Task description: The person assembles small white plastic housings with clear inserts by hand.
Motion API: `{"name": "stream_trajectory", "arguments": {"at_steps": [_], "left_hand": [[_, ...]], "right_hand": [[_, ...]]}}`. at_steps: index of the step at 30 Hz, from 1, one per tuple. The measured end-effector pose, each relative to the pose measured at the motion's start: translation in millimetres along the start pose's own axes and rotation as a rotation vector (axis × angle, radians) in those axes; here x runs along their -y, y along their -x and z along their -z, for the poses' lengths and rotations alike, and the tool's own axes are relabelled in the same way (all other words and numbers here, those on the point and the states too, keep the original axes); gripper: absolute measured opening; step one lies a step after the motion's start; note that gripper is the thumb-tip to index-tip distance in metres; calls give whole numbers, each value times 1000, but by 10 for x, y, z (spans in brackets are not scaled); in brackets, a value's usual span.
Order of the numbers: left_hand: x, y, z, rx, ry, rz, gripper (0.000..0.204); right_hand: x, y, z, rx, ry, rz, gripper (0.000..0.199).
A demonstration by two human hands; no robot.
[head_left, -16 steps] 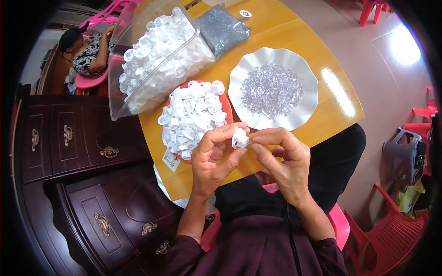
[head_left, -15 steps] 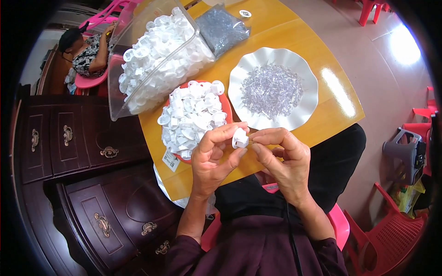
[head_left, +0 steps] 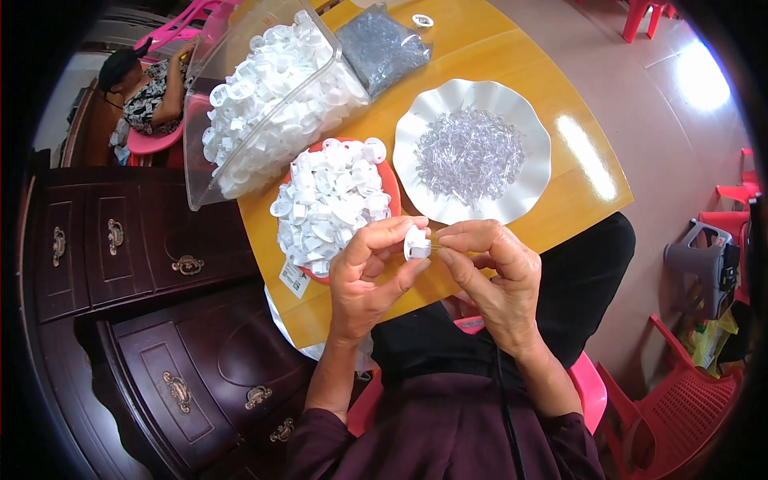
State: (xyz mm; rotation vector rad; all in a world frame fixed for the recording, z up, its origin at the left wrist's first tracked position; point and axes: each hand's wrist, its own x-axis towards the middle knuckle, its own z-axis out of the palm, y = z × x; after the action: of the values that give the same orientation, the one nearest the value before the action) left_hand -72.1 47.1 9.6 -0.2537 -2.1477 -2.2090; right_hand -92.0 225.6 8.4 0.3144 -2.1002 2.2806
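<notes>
1. White plastic makes up the small piece in front of you, over the yellow table.
2. Your left hand pinches it — 1 finger on top, thumb below.
3. Your right hand is just beside it, finger and thumb a little apart — I cannot tell if they hold something tiny.
4. Near your hands are a red bowl of white pieces and a wavy white plate of clear bits.

yellow table | clear bin | red bowl | white scalloped plate | plastic bag | white oval piece
</notes>
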Motion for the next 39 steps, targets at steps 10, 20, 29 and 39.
{"name": "stream_trajectory", "arguments": {"at_steps": [10, 20, 29, 39], "left_hand": [[-28, 17, 27, 43, -107, -14, 40], [-139, 36, 17, 48, -103, 46, 40], [-164, 24, 77, 66, -248, -5, 33], [-127, -26, 148, 159, -314, -17, 33]], "right_hand": [[-24, 46, 0, 27, 27, 36, 12], [20, 81, 16, -9, -291, -400, 9], [-27, 77, 114, 106, -378, -371, 7], [-69, 81, 88, 135, -276, -395, 8]]}}
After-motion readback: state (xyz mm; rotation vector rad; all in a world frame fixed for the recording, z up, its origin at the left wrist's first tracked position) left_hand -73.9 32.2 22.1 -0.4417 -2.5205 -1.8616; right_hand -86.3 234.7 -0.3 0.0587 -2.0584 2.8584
